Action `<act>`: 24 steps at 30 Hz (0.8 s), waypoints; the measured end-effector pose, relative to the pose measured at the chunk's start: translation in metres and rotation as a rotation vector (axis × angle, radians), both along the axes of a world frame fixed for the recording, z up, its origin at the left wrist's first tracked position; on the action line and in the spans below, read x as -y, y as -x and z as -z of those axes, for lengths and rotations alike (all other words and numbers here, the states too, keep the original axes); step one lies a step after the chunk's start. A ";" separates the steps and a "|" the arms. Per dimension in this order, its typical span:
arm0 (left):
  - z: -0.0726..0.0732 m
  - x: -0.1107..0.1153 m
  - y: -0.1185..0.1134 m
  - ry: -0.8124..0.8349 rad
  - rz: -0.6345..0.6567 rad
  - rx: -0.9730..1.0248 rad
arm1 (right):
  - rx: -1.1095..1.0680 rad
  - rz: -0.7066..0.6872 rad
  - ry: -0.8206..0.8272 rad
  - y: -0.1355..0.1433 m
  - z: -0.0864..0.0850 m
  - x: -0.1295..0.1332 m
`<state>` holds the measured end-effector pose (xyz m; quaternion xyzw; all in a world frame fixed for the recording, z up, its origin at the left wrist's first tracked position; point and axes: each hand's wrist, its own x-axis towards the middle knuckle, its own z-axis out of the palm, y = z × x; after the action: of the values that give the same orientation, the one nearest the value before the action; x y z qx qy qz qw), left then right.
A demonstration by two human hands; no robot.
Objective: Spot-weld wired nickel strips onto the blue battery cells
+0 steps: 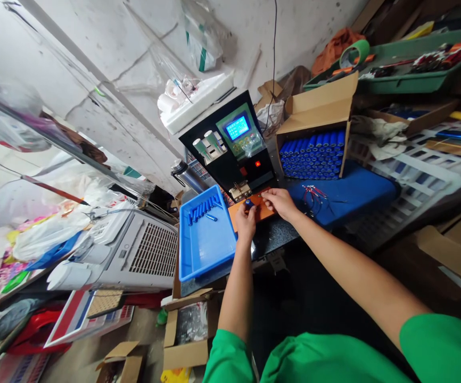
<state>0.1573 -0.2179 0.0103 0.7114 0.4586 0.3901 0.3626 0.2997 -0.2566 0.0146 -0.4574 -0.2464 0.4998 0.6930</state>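
My left hand (246,222) is closed around a blue battery cell (248,204), end up, over the orange board (263,211) in front of a black spot welder (230,143). Beside it, my right hand (279,202) pinches something too small to make out, just to the right of the cell. The welder's metal electrode part (240,190) sits right behind both hands. To the left, a blue tray (208,255) holds a row of several blue cells (203,210), with one lying apart.
A cardboard box (322,109) stacked with blue cells stands right of the welder. Red and black wires (314,196) lie on a blue surface (358,186). A steel flask (188,174) stands behind the tray. A green bin (414,84) is at the upper right.
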 end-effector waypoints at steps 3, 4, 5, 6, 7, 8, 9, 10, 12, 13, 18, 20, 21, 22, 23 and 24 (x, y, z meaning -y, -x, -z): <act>0.002 0.000 -0.001 -0.021 -0.010 -0.001 | 0.011 -0.001 -0.002 0.000 0.000 0.001; 0.003 0.001 -0.002 -0.027 -0.010 -0.001 | 0.016 -0.005 -0.004 0.000 0.000 0.001; 0.004 0.001 -0.003 -0.032 -0.010 -0.004 | 0.021 -0.008 -0.005 0.000 -0.001 0.001; 0.004 0.001 -0.003 -0.036 -0.016 -0.008 | 0.025 -0.010 -0.003 0.000 -0.001 0.001; 0.004 0.001 -0.004 -0.038 -0.026 -0.016 | 0.027 -0.007 0.002 0.000 -0.001 0.001; 0.005 0.001 -0.005 -0.039 -0.039 -0.026 | 0.029 -0.003 0.008 0.000 -0.002 0.001; 0.005 0.002 -0.006 -0.038 -0.054 -0.037 | 0.032 0.002 0.013 0.001 -0.003 0.001; 0.005 0.002 -0.006 -0.037 -0.066 -0.048 | 0.037 0.006 0.017 0.002 -0.005 0.002; 0.005 0.004 -0.007 -0.039 -0.080 -0.061 | 0.054 0.000 0.018 0.005 -0.009 0.002; 0.005 0.006 -0.007 -0.043 -0.083 -0.066 | 0.063 -0.006 0.014 0.007 -0.012 0.002; 0.006 0.011 -0.007 -0.097 -0.106 -0.109 | 0.129 -0.023 -0.013 0.017 -0.020 -0.002; 0.007 0.011 -0.006 -0.119 -0.093 -0.112 | 0.175 -0.024 -0.011 0.019 -0.020 -0.005; 0.007 0.011 -0.006 -0.125 -0.084 -0.110 | 0.196 -0.023 -0.009 0.020 -0.019 -0.006; 0.008 0.011 -0.006 -0.129 -0.078 -0.106 | 0.214 -0.022 -0.007 0.021 -0.018 -0.007; 0.008 0.011 -0.006 -0.128 -0.073 -0.101 | 0.230 -0.019 -0.006 0.022 -0.016 -0.008; 0.009 0.010 -0.005 -0.126 -0.071 -0.095 | 0.245 -0.014 -0.006 0.022 -0.015 -0.009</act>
<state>0.1627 -0.2281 0.0017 0.7338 0.4748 0.3964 0.2810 0.2775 -0.2475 0.0292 -0.5111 -0.3341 0.4443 0.6555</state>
